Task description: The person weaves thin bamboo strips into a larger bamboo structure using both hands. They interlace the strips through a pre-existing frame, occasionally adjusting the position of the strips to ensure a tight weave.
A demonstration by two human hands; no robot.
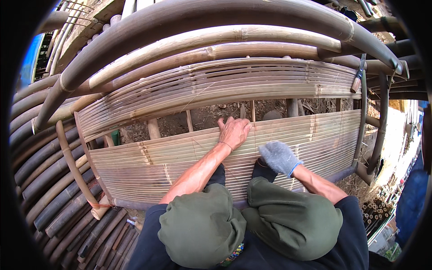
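Note:
I squat on a platform of narrow split-bamboo slats (180, 164), laid side by side. My left hand (235, 131) is bare and rests on the far edge of these slats, its fingers apart and slightly bent. To its right is my right hand (279, 157), in a grey glove, just above the slats. Its fingers are blurred and merge, so their closing cannot be made out. Beyond a gap lies a second band of bamboo slats (202, 87), with thin crosspieces (253, 110) spanning the opening.
A blade tool with a wooden handle (356, 84) lies at the right end of the far slats. Thick bamboo poles (202, 18) curve across the back. More dark poles (58, 198) are stacked at left. Cut bamboo ends (378, 211) show at lower right.

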